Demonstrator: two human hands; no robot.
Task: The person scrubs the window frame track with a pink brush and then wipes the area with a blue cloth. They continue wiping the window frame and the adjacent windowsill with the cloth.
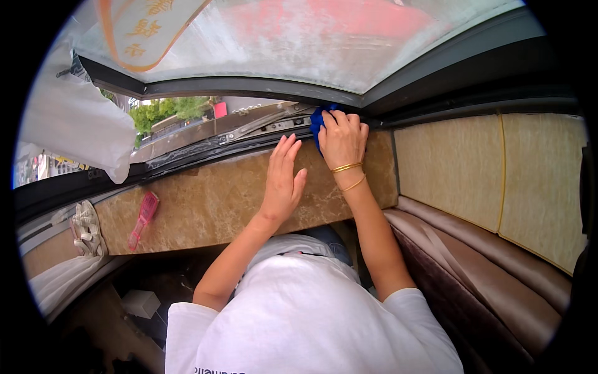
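In the head view, my right hand grips a blue cloth and presses it at the right end of the black window frame's lower rail. Gold bracelets circle that wrist. Just left of the cloth lies a metal friction stay, the hinge arm of the tilted-out window sash. My left hand is empty, fingers stretched out and thumb apart, above the brown marble windowsill. Most of the cloth is hidden under my right hand.
A pink hairbrush and a pair of white sandals lie on the left. White fabric hangs at the opening, with a street far below. On the right are a tiled wall and a satin-covered cushion edge.
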